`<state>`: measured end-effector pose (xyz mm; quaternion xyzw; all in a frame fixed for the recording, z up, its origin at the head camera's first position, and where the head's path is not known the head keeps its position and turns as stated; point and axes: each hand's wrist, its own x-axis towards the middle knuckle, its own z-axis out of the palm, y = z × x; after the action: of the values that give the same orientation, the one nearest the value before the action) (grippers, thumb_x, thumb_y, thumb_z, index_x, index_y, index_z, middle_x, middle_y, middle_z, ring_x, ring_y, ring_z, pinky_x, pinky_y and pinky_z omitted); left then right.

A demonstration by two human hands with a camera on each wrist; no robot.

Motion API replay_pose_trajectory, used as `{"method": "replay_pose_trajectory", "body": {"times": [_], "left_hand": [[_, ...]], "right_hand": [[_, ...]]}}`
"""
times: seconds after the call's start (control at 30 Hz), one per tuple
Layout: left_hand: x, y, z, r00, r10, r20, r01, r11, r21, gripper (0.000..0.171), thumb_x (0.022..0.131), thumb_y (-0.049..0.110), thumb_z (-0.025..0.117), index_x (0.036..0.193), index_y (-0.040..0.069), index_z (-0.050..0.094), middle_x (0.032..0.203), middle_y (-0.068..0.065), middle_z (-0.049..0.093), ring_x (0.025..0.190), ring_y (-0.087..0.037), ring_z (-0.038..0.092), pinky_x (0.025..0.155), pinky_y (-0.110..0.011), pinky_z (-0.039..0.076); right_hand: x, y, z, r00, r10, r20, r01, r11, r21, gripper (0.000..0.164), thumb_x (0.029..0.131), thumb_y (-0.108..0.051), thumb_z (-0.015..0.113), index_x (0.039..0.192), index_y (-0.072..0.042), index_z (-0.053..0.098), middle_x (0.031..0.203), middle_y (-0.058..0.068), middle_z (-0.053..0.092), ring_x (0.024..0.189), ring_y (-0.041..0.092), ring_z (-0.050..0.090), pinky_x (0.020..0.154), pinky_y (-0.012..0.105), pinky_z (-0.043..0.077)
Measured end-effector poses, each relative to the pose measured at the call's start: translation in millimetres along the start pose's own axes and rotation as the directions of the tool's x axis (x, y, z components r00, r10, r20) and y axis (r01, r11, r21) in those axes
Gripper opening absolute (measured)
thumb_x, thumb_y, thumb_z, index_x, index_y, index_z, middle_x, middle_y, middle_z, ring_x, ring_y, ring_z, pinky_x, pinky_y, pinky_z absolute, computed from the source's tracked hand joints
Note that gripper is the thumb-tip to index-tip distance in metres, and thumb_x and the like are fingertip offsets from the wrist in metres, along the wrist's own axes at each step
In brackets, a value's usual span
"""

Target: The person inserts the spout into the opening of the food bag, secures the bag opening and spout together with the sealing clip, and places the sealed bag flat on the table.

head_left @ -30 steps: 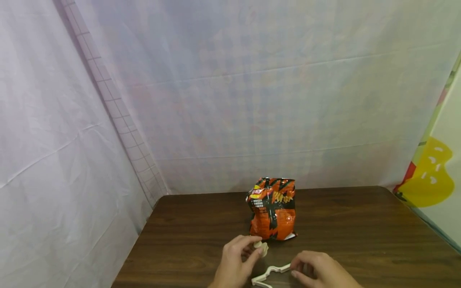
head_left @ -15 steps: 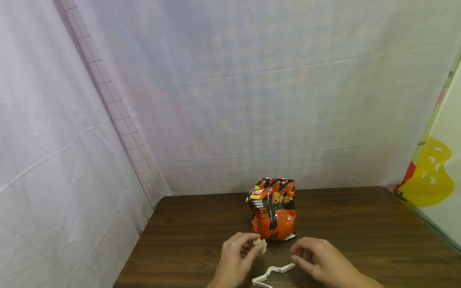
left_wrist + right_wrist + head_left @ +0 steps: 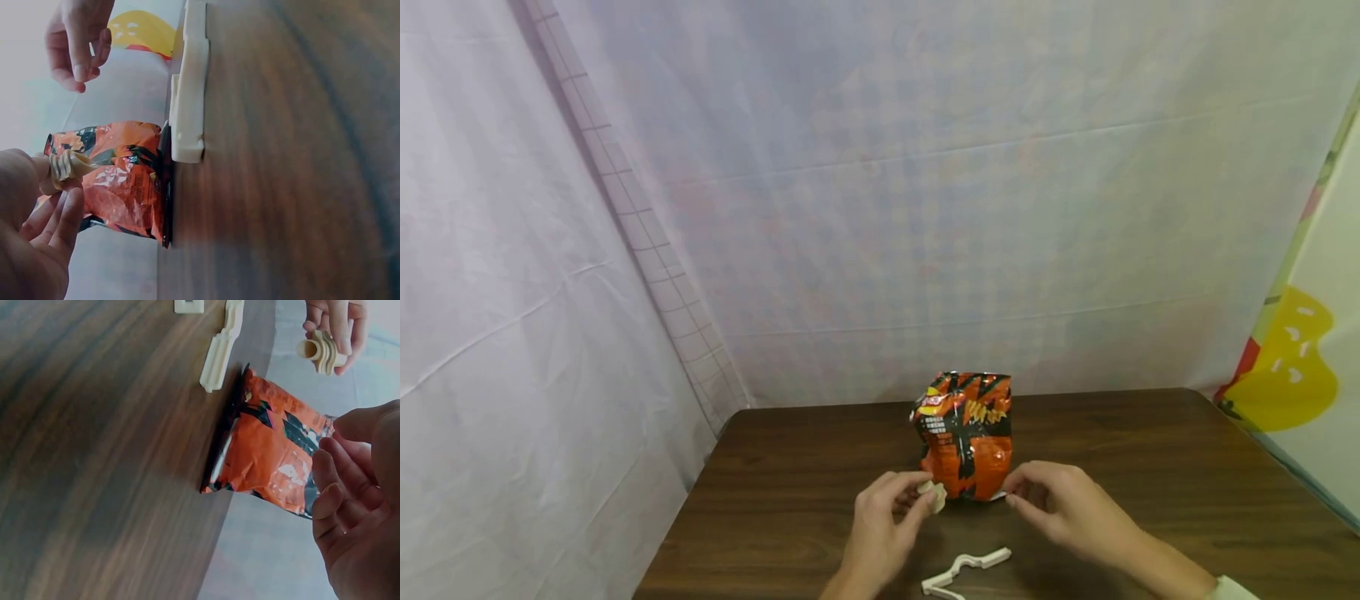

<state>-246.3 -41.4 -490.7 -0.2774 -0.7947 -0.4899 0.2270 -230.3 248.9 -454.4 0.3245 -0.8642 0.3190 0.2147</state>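
Between thumb and fingers, my left hand [image 3: 876,525] pinches a small cream plastic spout-like piece [image 3: 939,498]. The right wrist view shows its wavy ridges and round hollow end. Behind it an orange and black snack bag [image 3: 967,450] stands upright on the table. My right hand [image 3: 1075,510] has its fingers loosely bent, holding nothing, with fingertips close to the bag's lower right corner in the head view. A long cream plastic clip [image 3: 967,563], angled and with a curved notch in its middle, lies on the table in front of both hands.
The dark wood-grain table [image 3: 790,475] runs back to a pale cloth curtain [image 3: 880,250]. Another white cloth [image 3: 535,333] hangs on the left. A yellow patterned shape [image 3: 1288,367] shows at the far right.
My right hand has left the end of the cream clip and moved forward toward the bag. My left hand has shifted slightly forward and left with the spout-like piece.
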Motion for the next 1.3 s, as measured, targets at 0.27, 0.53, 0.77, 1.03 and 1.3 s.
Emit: {"method": "replay_pose_trajectory", "body": {"times": [0.27,0.53,0.77,1.03,1.3], "left_hand": [[10.2,-0.2,-2.4,1.0,-0.019,-0.011,0.019,1.0,0.007,0.019,0.1,0.019,0.079,0.118,0.013,0.08,0.098,0.001,0.075,0.08,-0.003,0.071,0.07,-0.019,0.063],[17.0,-2.8,-1.3,0.999,-0.031,-0.021,0.032,0.999,0.022,0.02,0.101,0.018,0.078,0.12,0.01,0.08,0.097,0.001,0.074,0.08,-0.005,0.07,0.07,-0.019,0.062],[19.9,-6.3,0.6,0.999,-0.038,-0.028,0.039,0.999,0.027,0.02,0.103,0.018,0.076,0.121,0.01,0.079,0.099,0.0,0.075,0.079,-0.003,0.07,0.07,-0.02,0.063],[23.9,-8.9,-2.3,0.995,-0.068,-0.073,0.069,0.997,0.024,0.019,0.102,0.016,0.077,0.121,0.013,0.08,0.099,0.002,0.075,0.08,-0.004,0.071,0.071,-0.021,0.064],[27.9,-13.2,-1.5,0.994,-0.047,-0.096,0.052,0.998,0.042,0.019,0.103,0.015,0.075,0.121,0.013,0.079,0.1,0.001,0.075,0.082,-0.004,0.071,0.072,-0.02,0.063]], "right_hand": [[12,3,-5,1.0,0.002,-0.004,-0.002,1.0,-0.024,0.027,0.092,-0.005,0.084,0.1,-0.029,0.073,0.087,-0.019,0.071,0.072,-0.007,0.06,0.059,0.02,0.055],[22,8,-8,0.999,0.036,-0.008,-0.036,0.999,-0.035,0.023,0.093,-0.005,0.084,0.1,-0.024,0.075,0.087,-0.014,0.074,0.073,-0.007,0.061,0.061,0.021,0.056],[35,14,-17,0.999,0.015,-0.036,-0.019,0.995,-0.094,0.02,0.091,-0.002,0.084,0.102,-0.016,0.077,0.09,-0.015,0.074,0.076,-0.008,0.061,0.063,0.022,0.057],[51,20,-24,0.998,0.055,-0.033,-0.06,0.988,-0.143,0.015,0.094,-0.007,0.084,0.104,-0.016,0.078,0.091,-0.015,0.074,0.078,-0.006,0.063,0.066,0.026,0.059],[67,24,-23,0.996,0.067,-0.051,-0.075,0.982,-0.172,0.013,0.096,-0.01,0.082,0.106,-0.016,0.078,0.093,-0.013,0.075,0.08,-0.001,0.067,0.07,0.031,0.061]]}}
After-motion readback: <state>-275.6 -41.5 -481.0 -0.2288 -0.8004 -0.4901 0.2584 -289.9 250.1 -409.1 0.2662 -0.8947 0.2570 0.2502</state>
